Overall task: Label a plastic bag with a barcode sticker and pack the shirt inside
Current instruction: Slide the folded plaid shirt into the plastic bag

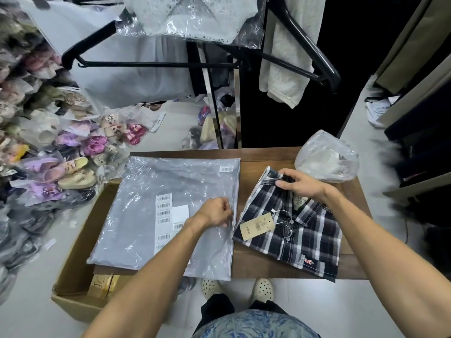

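A folded dark plaid shirt (pixel 292 230) with a tan price tag (pixel 255 226) lies on the right of the wooden table (pixel 268 267). My right hand (pixel 301 182) grips the shirt's far edge at the collar end. A clear plastic bag (pixel 170 191) lies flat to the left, with a barcode sticker (pixel 226 169) at its far right corner. My left hand (pixel 216 212) pinches the bag's right edge beside the shirt. A sheet of barcode stickers (pixel 164 215) shows under the plastic.
An open cardboard box (pixel 73 272) sits under the bag's left side. A crumpled plastic bag (pixel 327 159) rests at the table's far right corner. Bagged shoes (pixel 61 152) pile up on the left. Black hangers (pixel 151 63) with garments hang ahead.
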Action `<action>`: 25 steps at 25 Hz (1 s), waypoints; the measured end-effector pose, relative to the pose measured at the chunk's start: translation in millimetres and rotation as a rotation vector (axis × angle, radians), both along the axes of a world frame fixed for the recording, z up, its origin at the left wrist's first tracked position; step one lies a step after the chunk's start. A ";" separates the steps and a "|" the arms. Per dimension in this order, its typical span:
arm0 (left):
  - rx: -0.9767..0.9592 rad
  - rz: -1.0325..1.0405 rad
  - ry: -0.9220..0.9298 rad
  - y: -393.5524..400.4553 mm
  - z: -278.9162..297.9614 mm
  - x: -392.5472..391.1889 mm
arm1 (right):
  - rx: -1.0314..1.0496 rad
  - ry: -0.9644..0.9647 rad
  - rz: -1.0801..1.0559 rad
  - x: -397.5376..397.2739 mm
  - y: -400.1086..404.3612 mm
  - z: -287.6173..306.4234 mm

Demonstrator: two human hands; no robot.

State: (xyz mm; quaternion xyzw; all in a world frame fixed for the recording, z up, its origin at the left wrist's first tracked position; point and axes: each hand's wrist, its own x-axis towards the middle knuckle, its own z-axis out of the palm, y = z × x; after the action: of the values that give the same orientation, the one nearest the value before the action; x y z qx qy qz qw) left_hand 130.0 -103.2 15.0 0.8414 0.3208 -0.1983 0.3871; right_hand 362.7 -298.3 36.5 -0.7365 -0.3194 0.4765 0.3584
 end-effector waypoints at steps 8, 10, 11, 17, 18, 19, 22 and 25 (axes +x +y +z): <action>-0.020 -0.009 -0.050 5.2 16.6 -11.0 | -0.020 -0.049 -0.155 -10.3 14.8 -7.4; -0.041 -0.013 -0.059 8.2 21.0 -12.4 | -0.025 -0.092 -0.209 -13.2 18.5 -14.1; -0.038 -0.023 -0.066 9.5 22.4 -12.3 | -0.030 -0.098 -0.208 -14.6 20.7 -15.7; 0.034 -0.092 -0.088 5.7 24.6 -4.2 | -0.102 -0.270 -0.052 -28.2 52.4 -21.5; 0.017 -0.091 -0.083 3.3 25.1 -2.6 | -0.108 -0.313 -0.046 -33.3 59.7 -21.6; -0.002 -0.088 -0.079 0.9 25.9 -1.2 | -0.114 -0.351 -0.040 -38.1 66.9 -23.5; -0.050 -0.067 -0.081 -3.9 25.8 1.4 | -0.109 -0.407 0.016 -47.3 78.6 -27.6; -0.074 -0.063 -0.080 -4.8 21.9 1.3 | -0.244 -0.539 0.074 -34.6 63.5 -25.1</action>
State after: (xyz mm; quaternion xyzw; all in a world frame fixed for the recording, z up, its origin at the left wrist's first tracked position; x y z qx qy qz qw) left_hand 131.3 -107.9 36.8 0.8434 0.2708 -0.1885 0.4240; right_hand 328.0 -234.8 11.4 -0.8620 -0.3701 0.3113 0.1520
